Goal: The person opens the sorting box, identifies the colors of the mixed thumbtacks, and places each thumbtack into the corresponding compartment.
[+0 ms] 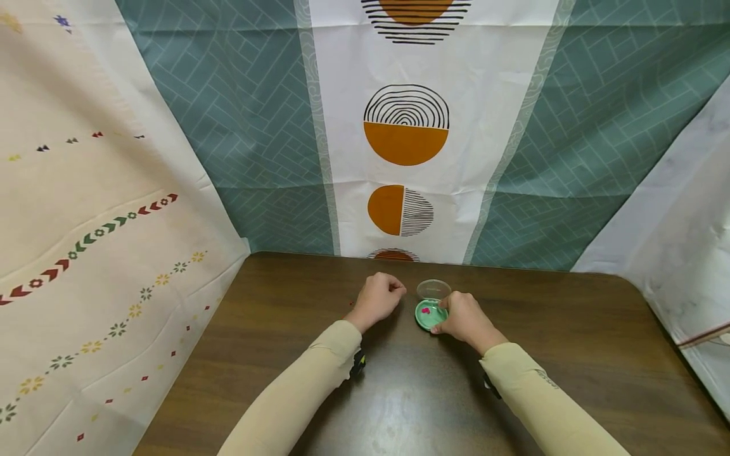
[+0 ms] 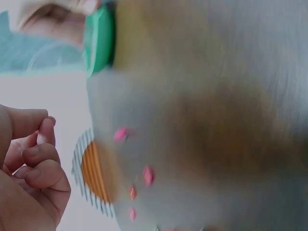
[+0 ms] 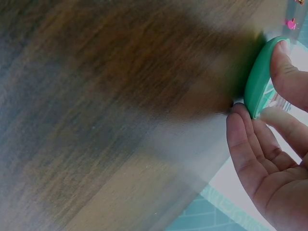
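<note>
My right hand (image 1: 466,318) grips the rim of a small round green case (image 1: 423,322), thumb on the near side and fingers on the far side. Its clear lid (image 1: 432,288) stands open behind, and bright pink bits (image 1: 426,311) lie inside. To the left of the case is my left hand (image 1: 377,299), over the table. In the left wrist view, its thumb and index tips meet and the other fingers curl in; nothing shows between them. Small pink pieces (image 2: 148,176) and an orange piece (image 2: 133,192) lie on the tabletop near that hand.
The brown wooden table (image 1: 570,354) carries everything. A patterned cloth (image 1: 274,158) hangs along its back edge, with a cream cloth (image 1: 114,253) at the left and a pale cloth (image 1: 684,209) at the right.
</note>
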Action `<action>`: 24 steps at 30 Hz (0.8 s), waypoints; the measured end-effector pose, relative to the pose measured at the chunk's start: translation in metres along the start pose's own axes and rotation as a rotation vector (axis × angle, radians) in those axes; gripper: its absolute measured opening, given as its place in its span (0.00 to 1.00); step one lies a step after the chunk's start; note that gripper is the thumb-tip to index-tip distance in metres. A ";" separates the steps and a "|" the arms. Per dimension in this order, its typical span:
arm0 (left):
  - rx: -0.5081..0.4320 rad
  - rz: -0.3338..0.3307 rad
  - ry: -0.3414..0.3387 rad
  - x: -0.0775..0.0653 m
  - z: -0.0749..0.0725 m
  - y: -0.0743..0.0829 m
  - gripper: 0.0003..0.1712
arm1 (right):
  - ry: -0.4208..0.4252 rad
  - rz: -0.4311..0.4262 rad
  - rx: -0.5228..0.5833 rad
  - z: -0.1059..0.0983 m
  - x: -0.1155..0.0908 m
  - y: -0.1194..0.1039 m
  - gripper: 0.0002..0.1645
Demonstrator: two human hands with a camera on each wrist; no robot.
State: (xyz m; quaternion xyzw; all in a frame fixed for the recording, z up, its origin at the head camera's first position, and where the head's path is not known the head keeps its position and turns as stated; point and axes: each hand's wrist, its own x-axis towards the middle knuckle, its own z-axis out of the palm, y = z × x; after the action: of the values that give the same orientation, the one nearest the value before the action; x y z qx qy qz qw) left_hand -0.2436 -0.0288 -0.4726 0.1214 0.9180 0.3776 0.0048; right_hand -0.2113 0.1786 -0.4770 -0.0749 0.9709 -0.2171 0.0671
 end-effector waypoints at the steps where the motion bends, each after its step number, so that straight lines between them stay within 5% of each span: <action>1: -0.017 -0.016 0.006 0.001 -0.005 -0.001 0.08 | 0.000 0.001 0.000 0.000 0.000 0.000 0.38; 9: 0.025 -0.101 0.112 0.005 -0.031 -0.016 0.09 | -0.003 0.010 -0.004 -0.002 0.000 0.000 0.38; 24: 0.062 -0.168 0.016 -0.006 -0.019 -0.033 0.09 | -0.011 0.007 0.006 0.000 0.001 0.000 0.38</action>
State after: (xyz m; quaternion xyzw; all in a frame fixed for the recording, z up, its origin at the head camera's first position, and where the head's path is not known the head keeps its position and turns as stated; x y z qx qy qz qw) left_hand -0.2466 -0.0656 -0.4828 0.0413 0.9362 0.3482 0.0254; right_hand -0.2126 0.1785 -0.4772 -0.0726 0.9702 -0.2193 0.0733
